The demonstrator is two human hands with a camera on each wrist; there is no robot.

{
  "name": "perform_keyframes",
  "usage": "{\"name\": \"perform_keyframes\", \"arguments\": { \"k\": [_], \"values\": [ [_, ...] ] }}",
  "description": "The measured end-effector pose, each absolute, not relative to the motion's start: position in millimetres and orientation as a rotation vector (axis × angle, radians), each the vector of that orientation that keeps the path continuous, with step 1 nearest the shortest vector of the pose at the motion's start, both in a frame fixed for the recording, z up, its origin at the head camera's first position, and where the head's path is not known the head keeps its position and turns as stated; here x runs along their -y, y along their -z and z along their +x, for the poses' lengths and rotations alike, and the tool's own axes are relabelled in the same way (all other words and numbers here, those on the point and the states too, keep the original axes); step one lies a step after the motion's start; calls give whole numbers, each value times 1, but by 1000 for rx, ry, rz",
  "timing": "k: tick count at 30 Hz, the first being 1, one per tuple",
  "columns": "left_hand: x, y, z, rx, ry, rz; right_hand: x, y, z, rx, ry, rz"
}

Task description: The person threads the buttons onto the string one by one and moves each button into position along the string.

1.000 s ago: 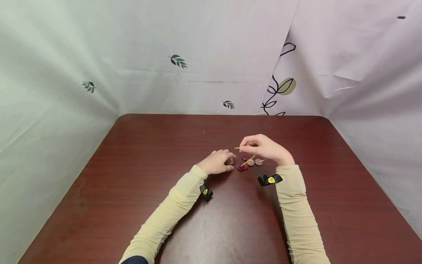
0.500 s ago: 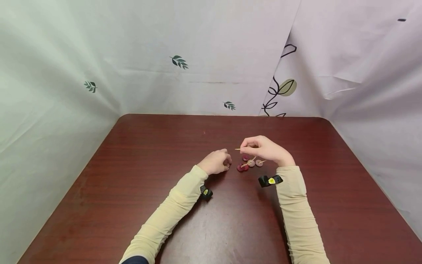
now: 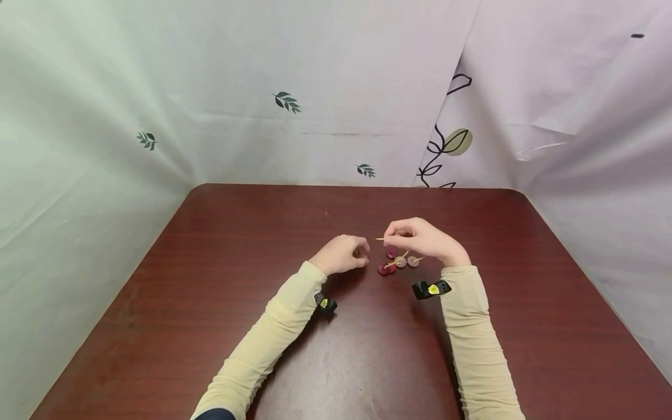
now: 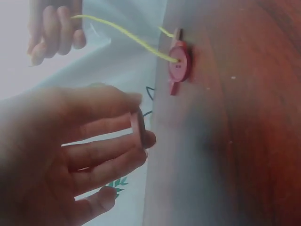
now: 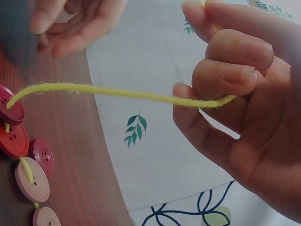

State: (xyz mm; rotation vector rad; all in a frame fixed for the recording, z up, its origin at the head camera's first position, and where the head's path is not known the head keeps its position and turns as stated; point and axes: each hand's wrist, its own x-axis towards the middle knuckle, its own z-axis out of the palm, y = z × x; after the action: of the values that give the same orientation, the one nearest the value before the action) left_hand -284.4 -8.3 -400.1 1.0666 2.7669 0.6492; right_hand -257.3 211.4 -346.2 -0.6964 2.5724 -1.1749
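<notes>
Between thumb and fingertips, my left hand (image 3: 343, 255) pinches a dull pink button (image 4: 138, 129), seen nearly edge-on in the left wrist view. My right hand (image 3: 417, 236) holds yellow yarn (image 5: 122, 95), its tip poking out past the pinched thumb and forefinger. From the curled fingers the yarn runs down to a dark red button (image 5: 10, 106), through which it is threaded. A red button (image 5: 13, 140) and two pale pink buttons, one of them large (image 5: 33, 181), follow along the same yarn on the table.
A magenta button (image 5: 42, 157) lies beside the strung ones, with no yarn seen through it. The dark red-brown table (image 3: 341, 350) ends at the back against a white cloth (image 3: 236, 116) printed with leaves. Each wrist wears a black camera (image 3: 430, 289).
My left hand, spread over a pink button a second ago, has closed its fingertips on it and taken it up off the table. The right hand stays nearly still with the yarn.
</notes>
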Motion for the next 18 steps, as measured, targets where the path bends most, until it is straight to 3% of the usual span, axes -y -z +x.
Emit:
{"name": "perform_keyframes", "arguments": {
  "k": [18],
  "values": [
    [20,383,-284,-2722,-932,1152,-211,343,-256,-2596,1147,-719]
  ]
}}
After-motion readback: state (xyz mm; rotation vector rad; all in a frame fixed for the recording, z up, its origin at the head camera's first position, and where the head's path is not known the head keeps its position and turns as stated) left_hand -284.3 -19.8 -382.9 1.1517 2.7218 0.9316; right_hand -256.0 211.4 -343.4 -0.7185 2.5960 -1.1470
